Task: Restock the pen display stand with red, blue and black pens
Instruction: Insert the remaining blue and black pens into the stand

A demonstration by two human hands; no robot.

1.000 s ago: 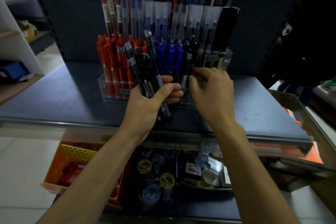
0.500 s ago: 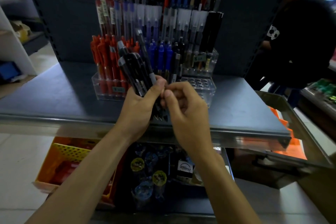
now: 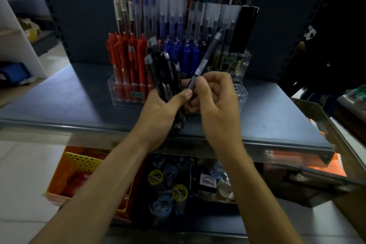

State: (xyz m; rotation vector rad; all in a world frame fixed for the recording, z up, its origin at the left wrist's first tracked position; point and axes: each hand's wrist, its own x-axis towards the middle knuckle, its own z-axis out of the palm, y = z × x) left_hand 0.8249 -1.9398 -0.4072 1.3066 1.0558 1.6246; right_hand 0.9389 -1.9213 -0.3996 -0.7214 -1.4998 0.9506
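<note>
Left hand (image 3: 160,109) holds fingers clamped round the black pen bundle (image 3: 160,69) near the display stand (image 3: 126,93); right hand (image 3: 215,101) pinches the single dark pen (image 3: 208,55) at its lower end, slanting far-right.

This person's left forearm (image 3: 103,184) and right forearm (image 3: 255,194) are bare along every bit that shows, slim and smooth right down to the wrists. The left hand (image 3: 158,113) and right hand (image 3: 215,109) are bare too, with narrow fingers and lightly creased knuckles. The few nails I can make out in this dim light look plain and cut short.
</note>
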